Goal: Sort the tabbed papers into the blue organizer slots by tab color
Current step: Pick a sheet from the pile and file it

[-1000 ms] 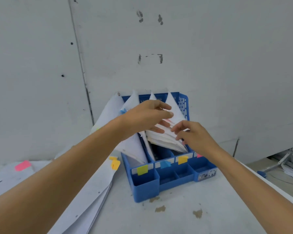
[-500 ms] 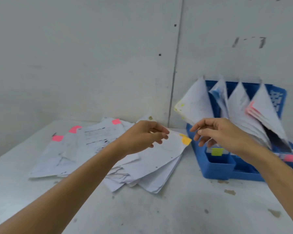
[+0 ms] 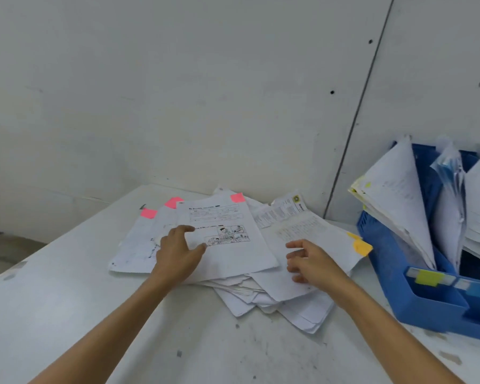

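Blue organizer (image 3: 385, 245) at right, part-filled. Loose tabbed papers (image 3: 261, 291) heaped mid-table. Probably between picks. Left hand (image 3: 175, 256) spread flat on pink-tabbed sheet (image 3: 227, 256); right hand (image 3: 311, 261) slack over yellow-tabbed sheet (image 3: 324, 236), gripping nothing. Next, likely: pinch one sheet, match slot.

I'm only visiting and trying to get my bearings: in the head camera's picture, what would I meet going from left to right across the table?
Leftmost pink tab → left hand → rightmost pink tab → right hand → orange tab → blue organizer.
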